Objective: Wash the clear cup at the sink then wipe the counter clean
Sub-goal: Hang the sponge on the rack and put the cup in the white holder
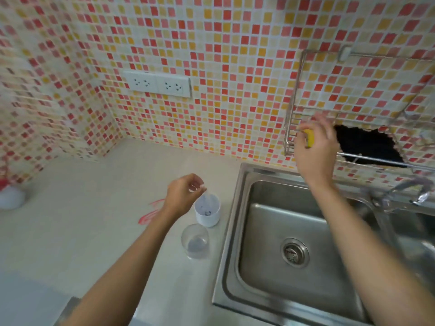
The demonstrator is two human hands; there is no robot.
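Note:
A clear cup (195, 242) stands upright on the pale counter (82, 231), just left of the steel sink (289, 231). Behind it is a white cup (207, 211). My left hand (182, 196) hovers over the white cup's rim with fingers pinched together; what it pinches, if anything, is too small to tell. My right hand (314, 149) is raised at the wire rack (296, 128) on the tiled wall and grips a yellow sponge (309, 137), blurred by motion. Red smears (150, 214) mark the counter beside my left wrist.
A tap (404, 191) stands at the sink's right side, with a second basin beyond it. A dark hole (367, 147) breaks the tiles behind the rack. Wall sockets (156, 84) sit above the counter. A white rounded object (10, 197) rests at far left.

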